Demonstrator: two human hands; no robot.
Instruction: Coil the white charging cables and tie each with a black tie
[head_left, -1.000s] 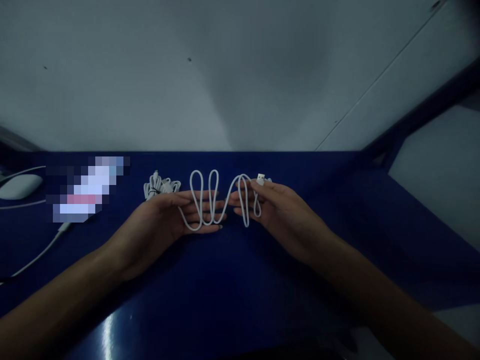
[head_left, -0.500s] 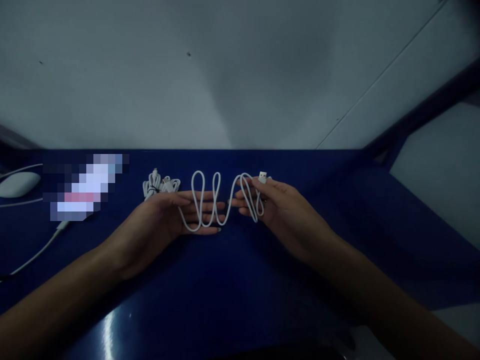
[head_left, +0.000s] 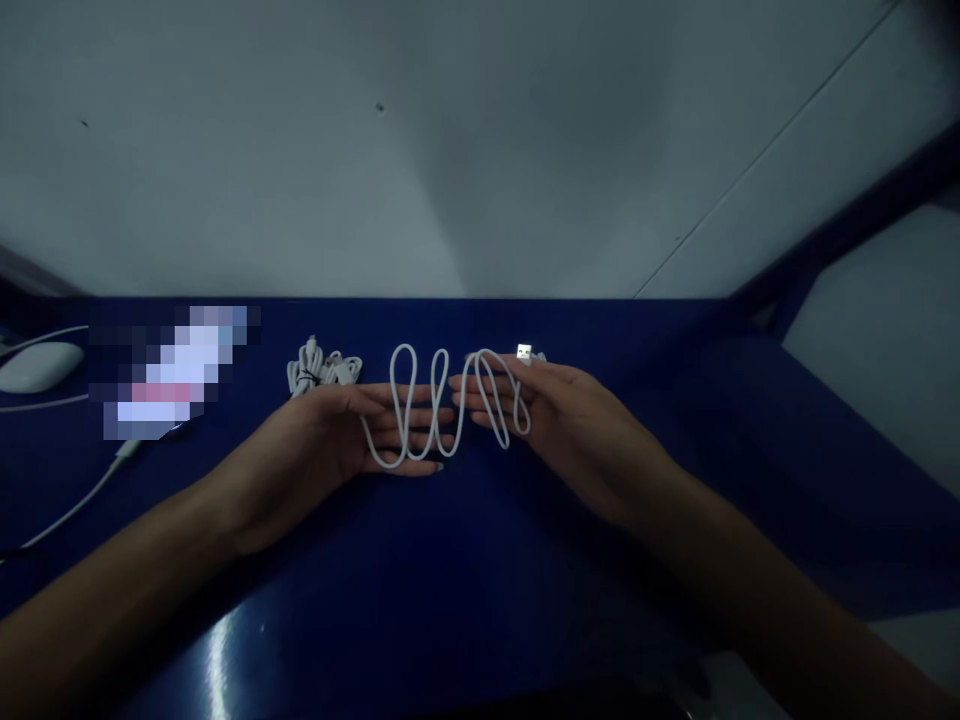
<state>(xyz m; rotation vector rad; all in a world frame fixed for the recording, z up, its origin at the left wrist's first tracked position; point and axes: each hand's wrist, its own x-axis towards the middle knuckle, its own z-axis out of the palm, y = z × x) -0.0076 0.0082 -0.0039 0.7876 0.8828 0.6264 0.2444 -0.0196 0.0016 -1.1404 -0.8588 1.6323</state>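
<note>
A white USB cable [head_left: 420, 405] lies in several upright loops across both my hands on the blue table [head_left: 420, 580]. My left hand [head_left: 337, 435] rests palm up with fingers stretched flat, loops draped over the fingers. My right hand [head_left: 540, 410] has its fingers extended toward the left hand, with the cable's loops hanging over them. The cable's USB plug [head_left: 523, 353] shows at the right hand's thumb.
A bundled white cable [head_left: 322, 372] lies just behind my left hand. At far left sit a white mouse [head_left: 37, 368], a blurred patch [head_left: 172, 375] and another white cord [head_left: 75, 505]. A grey wall rises behind the table.
My right hand has slid left toward the left hand, fingers stretching out, and the cable loops have bunched closer together. The left hand has stayed put.
</note>
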